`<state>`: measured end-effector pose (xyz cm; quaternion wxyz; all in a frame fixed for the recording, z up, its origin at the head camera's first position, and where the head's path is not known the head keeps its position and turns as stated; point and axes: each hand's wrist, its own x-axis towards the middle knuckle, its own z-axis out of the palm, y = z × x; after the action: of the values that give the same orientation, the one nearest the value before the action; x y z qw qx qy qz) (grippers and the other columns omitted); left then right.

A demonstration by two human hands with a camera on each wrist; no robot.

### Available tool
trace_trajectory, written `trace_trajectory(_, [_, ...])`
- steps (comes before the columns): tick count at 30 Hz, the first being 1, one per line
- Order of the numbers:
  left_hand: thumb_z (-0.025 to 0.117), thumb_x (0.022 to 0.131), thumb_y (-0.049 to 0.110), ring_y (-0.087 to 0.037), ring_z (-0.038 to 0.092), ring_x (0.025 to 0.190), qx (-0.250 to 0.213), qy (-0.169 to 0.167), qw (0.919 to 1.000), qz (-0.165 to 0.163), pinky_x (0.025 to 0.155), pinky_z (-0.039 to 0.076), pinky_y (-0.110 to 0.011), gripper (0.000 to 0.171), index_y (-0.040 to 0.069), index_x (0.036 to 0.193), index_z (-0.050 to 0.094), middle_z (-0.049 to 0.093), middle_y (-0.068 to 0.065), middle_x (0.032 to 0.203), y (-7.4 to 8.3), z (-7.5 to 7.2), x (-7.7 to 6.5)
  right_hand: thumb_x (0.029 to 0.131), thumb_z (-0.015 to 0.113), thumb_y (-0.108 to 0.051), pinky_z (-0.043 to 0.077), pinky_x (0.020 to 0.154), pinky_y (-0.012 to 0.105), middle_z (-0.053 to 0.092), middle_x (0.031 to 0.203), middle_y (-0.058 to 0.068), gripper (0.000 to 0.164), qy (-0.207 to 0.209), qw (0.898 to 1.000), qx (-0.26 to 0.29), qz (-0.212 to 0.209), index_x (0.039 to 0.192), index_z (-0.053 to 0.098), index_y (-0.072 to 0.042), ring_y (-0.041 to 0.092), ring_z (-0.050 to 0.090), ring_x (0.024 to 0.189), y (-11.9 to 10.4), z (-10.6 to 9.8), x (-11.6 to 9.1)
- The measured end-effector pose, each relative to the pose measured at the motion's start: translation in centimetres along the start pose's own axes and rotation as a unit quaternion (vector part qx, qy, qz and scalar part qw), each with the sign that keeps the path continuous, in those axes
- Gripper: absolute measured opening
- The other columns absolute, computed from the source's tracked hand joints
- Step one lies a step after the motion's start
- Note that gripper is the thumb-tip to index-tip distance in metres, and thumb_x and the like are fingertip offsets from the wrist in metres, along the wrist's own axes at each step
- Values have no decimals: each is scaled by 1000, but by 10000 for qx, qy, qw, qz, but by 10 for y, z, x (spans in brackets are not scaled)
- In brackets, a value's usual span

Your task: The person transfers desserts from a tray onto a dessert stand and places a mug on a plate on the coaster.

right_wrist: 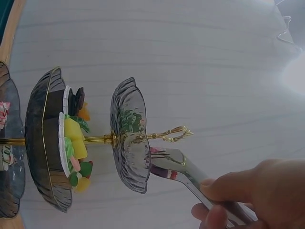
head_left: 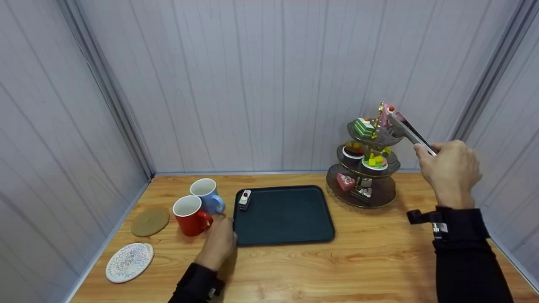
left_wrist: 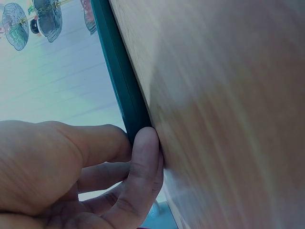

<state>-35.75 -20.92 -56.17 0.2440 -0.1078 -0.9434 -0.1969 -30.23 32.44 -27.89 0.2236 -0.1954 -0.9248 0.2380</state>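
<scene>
My left hand (head_left: pixel 220 239) pinches the left edge of a dark green tray (head_left: pixel 286 216), thumb and fingers on its rim in the left wrist view. On the tray's far left corner sits a small dark cake slice (head_left: pixel 244 199) with a white top and a red berry. My right hand (head_left: pixel 450 170) grips metal tongs (head_left: pixel 414 135), raised at the top of a three-tier stand (right_wrist: pixel 129 164). Between the tongs' ends is a pink cake slice (head_left: pixel 385 116) with a red berry, close over the top plate. A green cake slice (head_left: pixel 363 127) lies on that plate.
The middle tier holds fruit-topped cups (head_left: pixel 374 162); the bottom tier holds a pink cake slice (head_left: pixel 345 182) and other cakes. Left of the tray stand a red mug (head_left: pixel 189 221) and a blue mug (head_left: pixel 205 191). Beyond them lie a tan coaster (head_left: pixel 150 221) and a white coaster (head_left: pixel 129 262).
</scene>
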Motion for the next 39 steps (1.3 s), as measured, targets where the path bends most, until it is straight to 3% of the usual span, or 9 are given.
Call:
trace_trajectory(7, [72,74,-1,-39,67,78,46,-238,9996,-131,67,57,-50,24,0,97,79,68,-18,89,-1,2,0,102,61,-58,38,55,37,71,112,28,64,-102,9997,-147,-191,137,70,-5,29,53,71,-4,5,7])
trace_trajectory(12, [69,73,-1,-40,66,75,120,-173,9997,-80,65,56,-49,18,2,90,77,65,-17,86,-1,3,0,102,62,-57,38,57,38,71,114,30,64,-211,9991,-254,-266,136,70,-3,31,52,74,-5,6,11])
trace_trajectory(19, [69,75,-1,-40,67,75,104,-296,9993,-185,66,57,-50,14,2,88,75,65,-17,86,-2,5,0,101,65,-52,35,53,36,69,98,25,60,-197,9982,-399,-394,131,73,-2,28,49,67,-7,9,12])
trace_trajectory(28, [69,73,-1,-42,66,74,1,-78,9999,-140,64,54,-51,14,3,85,74,65,-17,83,0,5,-2,101,64,-55,37,54,38,70,109,30,62,-312,9973,-494,-451,134,72,-3,30,52,69,-7,5,11])
trace_trajectory(34, [69,74,-1,-41,67,74,1,-162,9996,-251,64,55,-50,14,3,86,74,65,-16,84,1,8,-5,100,64,-58,35,53,36,69,100,26,65,-310,9970,-504,-499,134,72,-2,28,50,66,-7,4,10])
trace_trajectory(39, [68,73,-3,-39,63,73,-61,54,9999,-94,63,54,-49,11,2,80,74,63,-15,82,1,8,-4,100,63,-60,36,55,38,68,102,26,68,-302,9973,-491,-450,137,70,-3,30,52,70,-7,2,9])
